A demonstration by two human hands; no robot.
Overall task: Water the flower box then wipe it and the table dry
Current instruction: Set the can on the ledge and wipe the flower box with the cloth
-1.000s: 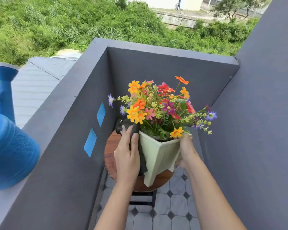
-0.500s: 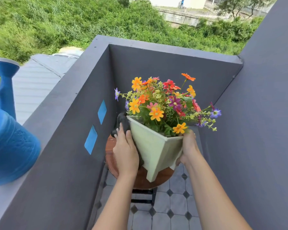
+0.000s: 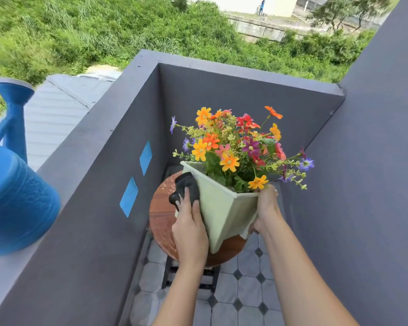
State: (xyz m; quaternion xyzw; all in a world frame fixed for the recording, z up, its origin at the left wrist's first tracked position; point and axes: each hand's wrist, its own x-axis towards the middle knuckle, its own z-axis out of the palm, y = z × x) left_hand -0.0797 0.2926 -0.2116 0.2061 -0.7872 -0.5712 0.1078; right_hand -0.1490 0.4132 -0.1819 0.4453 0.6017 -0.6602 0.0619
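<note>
The pale green tapered flower box [image 3: 224,208] stands tilted over the round wooden surface [image 3: 160,215], between both hands: left hand [image 3: 190,229] presses a black cloth [image 3: 186,187] to its side, right hand [image 3: 266,208] clasps its near-right rim.

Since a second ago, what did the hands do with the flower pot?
The left hand has rubbed the black cloth up the side of the flower box, from low on the wall to near the rim. The box has turned a little, its corner now facing the camera. The right hand kept its hold on the far side, and the blue watering can stayed on the ledge.
</note>
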